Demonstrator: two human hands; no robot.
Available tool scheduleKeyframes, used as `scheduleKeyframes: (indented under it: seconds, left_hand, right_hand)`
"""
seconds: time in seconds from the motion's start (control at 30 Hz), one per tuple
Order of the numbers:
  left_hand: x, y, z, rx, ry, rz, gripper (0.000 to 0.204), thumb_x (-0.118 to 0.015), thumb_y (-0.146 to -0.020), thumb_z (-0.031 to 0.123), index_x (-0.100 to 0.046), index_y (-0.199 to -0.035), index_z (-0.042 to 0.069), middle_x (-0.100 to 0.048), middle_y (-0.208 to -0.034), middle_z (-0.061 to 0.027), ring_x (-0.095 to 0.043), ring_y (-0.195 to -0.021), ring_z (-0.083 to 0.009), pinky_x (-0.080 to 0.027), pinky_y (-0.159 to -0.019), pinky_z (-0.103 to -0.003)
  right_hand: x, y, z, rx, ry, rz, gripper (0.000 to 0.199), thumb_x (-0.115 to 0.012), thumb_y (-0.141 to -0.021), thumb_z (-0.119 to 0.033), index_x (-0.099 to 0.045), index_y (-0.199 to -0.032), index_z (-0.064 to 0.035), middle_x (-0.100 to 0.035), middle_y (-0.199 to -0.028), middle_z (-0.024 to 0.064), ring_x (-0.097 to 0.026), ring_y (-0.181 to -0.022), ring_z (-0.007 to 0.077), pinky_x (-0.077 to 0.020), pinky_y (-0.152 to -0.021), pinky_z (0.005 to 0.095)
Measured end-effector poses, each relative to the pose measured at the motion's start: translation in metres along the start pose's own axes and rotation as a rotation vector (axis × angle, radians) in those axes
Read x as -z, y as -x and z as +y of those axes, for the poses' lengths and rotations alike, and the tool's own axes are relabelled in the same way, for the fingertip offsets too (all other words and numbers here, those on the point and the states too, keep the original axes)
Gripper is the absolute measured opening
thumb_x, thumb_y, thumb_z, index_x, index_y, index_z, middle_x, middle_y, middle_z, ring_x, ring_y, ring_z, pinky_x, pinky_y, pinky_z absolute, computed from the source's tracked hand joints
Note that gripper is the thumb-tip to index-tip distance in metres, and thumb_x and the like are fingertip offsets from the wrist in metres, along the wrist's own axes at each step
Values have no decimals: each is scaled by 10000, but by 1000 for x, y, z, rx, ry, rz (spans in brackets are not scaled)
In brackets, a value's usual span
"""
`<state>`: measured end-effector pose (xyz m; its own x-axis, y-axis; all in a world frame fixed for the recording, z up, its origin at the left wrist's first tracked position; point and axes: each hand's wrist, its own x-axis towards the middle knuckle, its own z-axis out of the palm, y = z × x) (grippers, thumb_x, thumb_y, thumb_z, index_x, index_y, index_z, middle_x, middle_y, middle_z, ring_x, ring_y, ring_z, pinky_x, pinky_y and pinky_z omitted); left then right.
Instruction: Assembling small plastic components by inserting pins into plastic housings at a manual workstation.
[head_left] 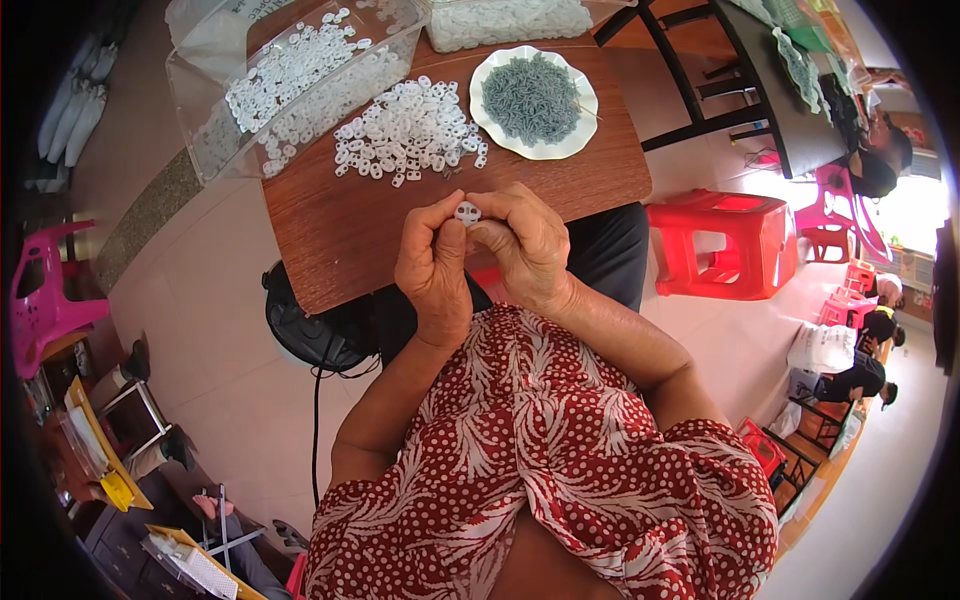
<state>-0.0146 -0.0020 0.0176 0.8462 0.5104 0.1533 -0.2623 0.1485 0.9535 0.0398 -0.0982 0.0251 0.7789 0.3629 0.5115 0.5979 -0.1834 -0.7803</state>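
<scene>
Both of my hands meet over the near part of a brown wooden table (330, 230). My left hand (432, 265) and my right hand (525, 245) pinch one small white plastic piece (467, 212) between their fingertips. Beyond them lies a loose pile of the same white plastic pieces (408, 132). To its right a white scalloped plate (578, 143) holds a heap of small grey springs (531, 98). Both forearms come up from my red and white patterned top.
A clear plastic bag of white pieces (275, 85) lies at the table's far left, another bag (505, 20) at the far edge. A red plastic stool (730, 245) stands to the right, a black fan (320, 330) under the table, a pink chair (45, 300) at left. Seated people are at right.
</scene>
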Motion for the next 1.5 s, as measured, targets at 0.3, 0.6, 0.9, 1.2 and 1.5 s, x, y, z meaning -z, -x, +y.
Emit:
scheduleKeyframes:
  seconds: [0.3,0.6,0.9,1.2,1.5]
  left_hand:
    - [-1,2,1,-64,24,-1,183,-488,-922,95,-556,-1062,-3,-498,-882,9,-440,-750,-51,-396,-659,-180]
    - [-3,3,-4,-97,-6,39,148,-499,-913,78,-561,-1024,0,-485,-842,11,-427,-707,-55,-389,-626,-186]
    - [2,4,-6,-56,-56,24,148,-484,-919,66,-568,-1025,6,-490,-852,12,-425,-718,-51,-385,-637,-184]
    - [33,-3,-43,186,-9,51,194,-498,-914,89,-565,-1071,-4,-559,-898,-25,-510,-758,-65,-436,-668,-198]
    - [63,-62,-83,-284,-1149,26,137,-660,-719,46,-604,-843,60,-518,-790,-93,-536,-765,-271,-447,-645,-357]
  right_hand:
    - [2,-5,-4,109,48,-18,322,-674,-650,20,-560,-951,0,-555,-711,91,-550,-607,227,-443,-521,305]
    - [1,-1,-1,143,100,-41,319,-653,-647,50,-545,-944,3,-532,-694,95,-536,-592,242,-433,-504,317]
    - [-6,6,6,72,60,-59,299,-639,-655,56,-550,-934,-7,-530,-698,104,-534,-595,263,-431,-503,326]
    - [-5,-4,14,-604,-254,-162,74,-624,-791,9,-599,-860,10,-589,-762,14,-501,-655,47,-415,-574,183]
    - [31,-144,70,-279,63,99,183,-664,-745,-57,-632,-902,30,-601,-733,14,-520,-669,73,-429,-606,212]
